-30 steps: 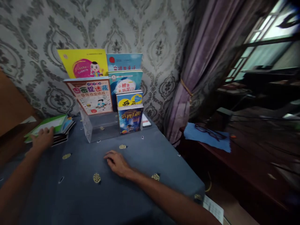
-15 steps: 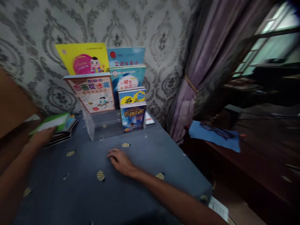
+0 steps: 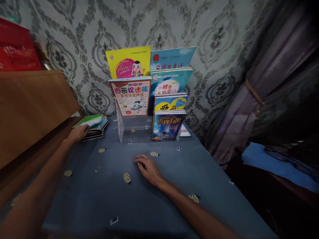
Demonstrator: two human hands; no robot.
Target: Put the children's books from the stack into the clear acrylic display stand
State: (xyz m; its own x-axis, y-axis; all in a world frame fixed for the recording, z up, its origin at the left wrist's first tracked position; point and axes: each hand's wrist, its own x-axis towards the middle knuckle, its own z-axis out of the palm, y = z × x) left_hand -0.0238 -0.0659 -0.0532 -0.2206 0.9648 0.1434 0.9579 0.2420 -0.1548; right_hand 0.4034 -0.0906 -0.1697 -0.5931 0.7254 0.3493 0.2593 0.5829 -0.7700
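At the left, my left hand closes on the near edge of a green book, the top one of a low pile of books. Part of its fingers is hidden. My right hand rests on the tablecloth, loosely bent, fingers a little apart and holding nothing. Beyond it stands a clear stepped book rack. On its left side are a yellow book and a picture puzzle book. Blue books, a yellow-and-blue book and a dark blue book fill its right side.
A dark blue tablecloth with pineapple prints covers the table. Along the left edge rises a wooden panel with a red box above it. Patterned wallpaper is behind; a purple curtain and glasses on a blue cloth are right.
My view has swung left, so the rack appears farther right and the red box has come into sight. My left hand stays at the green book; my right hand still rests on the table.
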